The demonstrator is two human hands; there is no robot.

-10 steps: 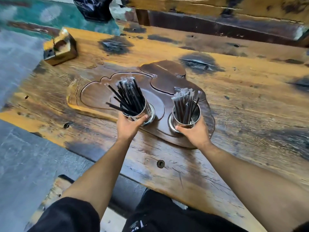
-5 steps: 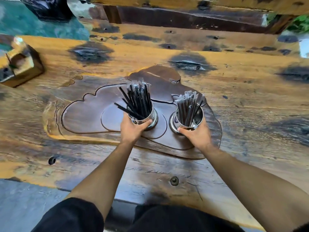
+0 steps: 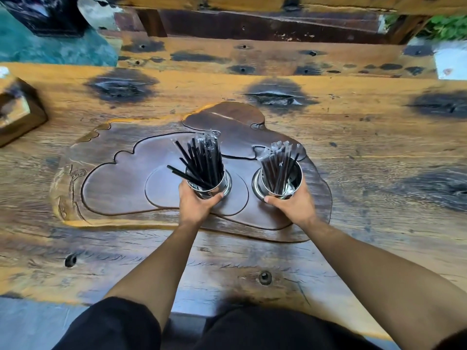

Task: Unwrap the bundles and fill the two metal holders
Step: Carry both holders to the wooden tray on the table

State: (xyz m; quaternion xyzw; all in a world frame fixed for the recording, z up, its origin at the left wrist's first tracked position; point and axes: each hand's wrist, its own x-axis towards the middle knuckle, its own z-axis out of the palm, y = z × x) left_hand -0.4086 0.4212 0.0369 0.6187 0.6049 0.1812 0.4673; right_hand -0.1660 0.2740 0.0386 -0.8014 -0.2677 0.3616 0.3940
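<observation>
Your left hand (image 3: 195,204) wraps the left holder (image 3: 211,181); your right hand (image 3: 294,204) wraps the right holder (image 3: 283,180). Both stand upright on the carved tray (image 3: 121,183), straws (image 3: 202,157) vertical, apparently full, directly ahead of each grip.

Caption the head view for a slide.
Left hand and right hand grip two metal holders of black straws on carved wood.

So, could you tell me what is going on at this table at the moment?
A person is holding two metal holders side by side on a dark carved wooden tray. The left hand grips the left holder, packed with black straws. The right hand grips the right holder, which holds fewer wrapped straws. Both holders look filled, and no unopened bundles are in view.
</observation>
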